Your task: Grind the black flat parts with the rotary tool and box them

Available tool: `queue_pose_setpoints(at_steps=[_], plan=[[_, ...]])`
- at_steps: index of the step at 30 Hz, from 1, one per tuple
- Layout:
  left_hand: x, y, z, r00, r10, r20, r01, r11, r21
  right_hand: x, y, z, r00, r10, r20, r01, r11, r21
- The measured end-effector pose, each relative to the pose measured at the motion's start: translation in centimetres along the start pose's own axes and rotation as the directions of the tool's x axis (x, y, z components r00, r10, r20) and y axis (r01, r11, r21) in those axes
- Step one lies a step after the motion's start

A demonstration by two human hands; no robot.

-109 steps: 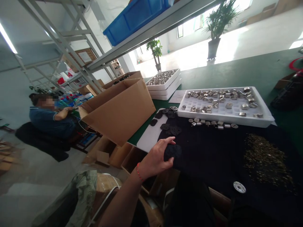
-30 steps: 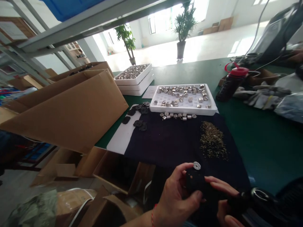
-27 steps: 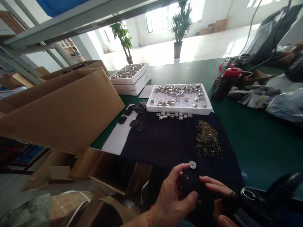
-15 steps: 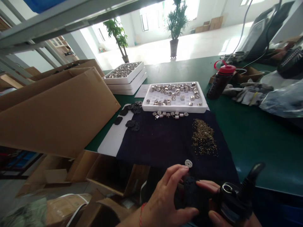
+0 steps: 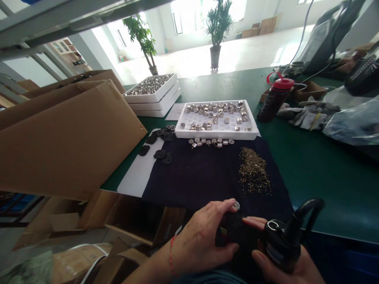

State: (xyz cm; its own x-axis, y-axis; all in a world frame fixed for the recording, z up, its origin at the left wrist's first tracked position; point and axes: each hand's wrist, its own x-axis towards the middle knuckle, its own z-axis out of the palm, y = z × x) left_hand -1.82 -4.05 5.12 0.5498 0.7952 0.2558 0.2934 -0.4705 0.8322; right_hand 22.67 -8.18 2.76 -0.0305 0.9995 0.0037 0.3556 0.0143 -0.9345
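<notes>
My left hand [image 5: 204,236] grips a round black part [image 5: 241,232] at the near edge of the dark cloth [image 5: 213,173], thumb under it and fingers over it. My right hand [image 5: 281,260] holds a black power tool [image 5: 286,240] with a looped cable, its forefinger stretched onto the black part. A small white disc [image 5: 236,205] lies on the cloth just beyond my left fingertips. A heap of tiny brass screws [image 5: 254,171] lies further out on the cloth.
A white tray [image 5: 217,132] of metal cylinders stands beyond the cloth, more loose cylinders [image 5: 210,142] before it. Black parts [image 5: 162,144] lie at left on a white sheet. Stacked trays [image 5: 154,96], a large cardboard box [image 5: 68,134], a red-capped bottle [image 5: 274,100] and gloves [image 5: 309,114] surround them.
My left hand carried the black part from the cloth's left edge to the near edge in front of me. My right hand came in with the power tool and joined it.
</notes>
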Motion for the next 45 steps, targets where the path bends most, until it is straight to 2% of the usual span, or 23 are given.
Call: queue_pose_setpoints(at_steps=[3,8,14,21,26,31,37,45], plan=[[1.3,-0.5,-0.5,1.0,0.024,0.0,-0.024,1.0,0.006,0.2,1.0,0.0,1.0,0.011,0.019,-0.012,0.999,0.037],[2.8,-1.4,-0.6,0.999,0.05,0.001,-0.05,0.999,-0.004,0.4,1.1,-0.2,0.985,0.165,0.055,-0.168,0.984,0.052],[3.2,-2.0,-0.4,0.997,0.076,0.02,-0.077,0.997,0.001,0.0,1.3,1.0,0.961,0.26,-0.097,-0.242,0.956,0.163],[3.2,-2.6,-0.1,0.995,0.094,0.035,-0.095,0.995,0.029,0.0,2.8,1.0,0.966,0.252,-0.05,-0.243,0.96,0.139],[3.1,-2.9,0.2,0.997,0.07,0.03,-0.07,0.997,-0.024,-0.2,3.7,0.8,0.975,0.222,-0.025,-0.217,0.967,0.133],[2.9,-3.0,0.4,0.999,0.036,0.03,-0.035,0.998,-0.059,-0.2,3.7,0.8,0.979,0.201,-0.04,-0.195,0.973,0.123],[2.8,-2.8,0.5,0.999,0.001,0.036,0.001,0.998,-0.063,-0.2,3.4,0.9,0.968,0.252,-0.019,-0.247,0.96,0.134],[2.5,-2.5,0.9,1.0,-0.018,-0.001,0.018,0.999,-0.034,-0.1,3.5,1.0,0.966,0.257,-0.029,-0.249,0.954,0.167]])
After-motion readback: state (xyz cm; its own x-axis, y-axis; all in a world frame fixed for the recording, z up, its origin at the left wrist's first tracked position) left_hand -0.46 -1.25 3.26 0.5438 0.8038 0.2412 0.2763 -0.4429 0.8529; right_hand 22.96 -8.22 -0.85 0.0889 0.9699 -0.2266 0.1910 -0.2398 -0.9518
